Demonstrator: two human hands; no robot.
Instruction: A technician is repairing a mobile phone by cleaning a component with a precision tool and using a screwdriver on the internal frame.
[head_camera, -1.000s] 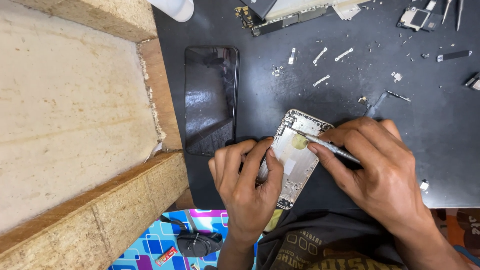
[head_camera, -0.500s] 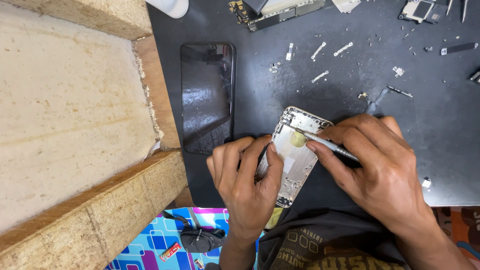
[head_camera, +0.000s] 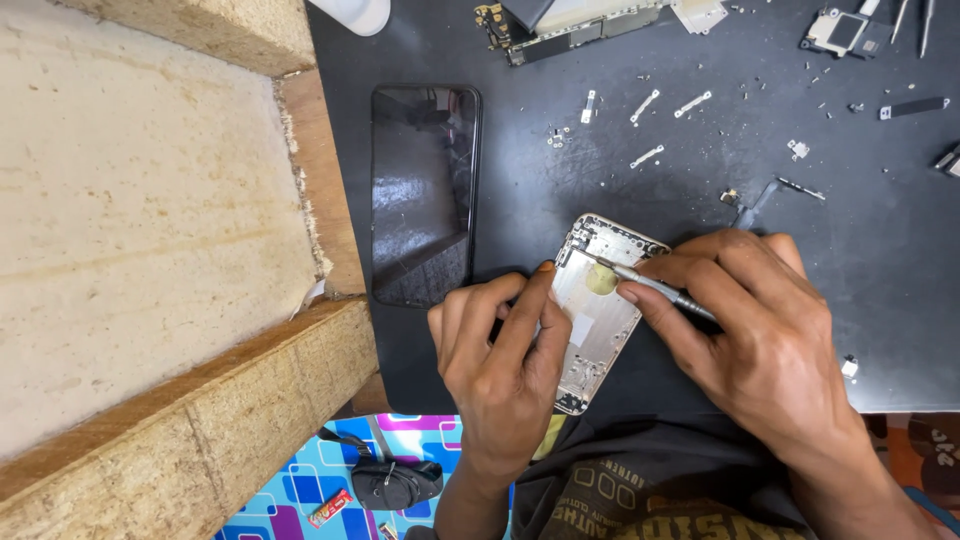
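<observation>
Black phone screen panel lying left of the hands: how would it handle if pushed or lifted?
The screen panel looks thin and flat, so probably light and stiff. Its glossy face mirrors the room, so likely slippery and breakable. Lying flush on the dark mat, it should slide, not roll.

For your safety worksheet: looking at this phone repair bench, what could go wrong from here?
The screwdriver in the right hand could slip across the phone housing toward the left hand steadying it. The loose screws and brackets scattered over the black mat could easily be knocked away or mixed up.
</observation>
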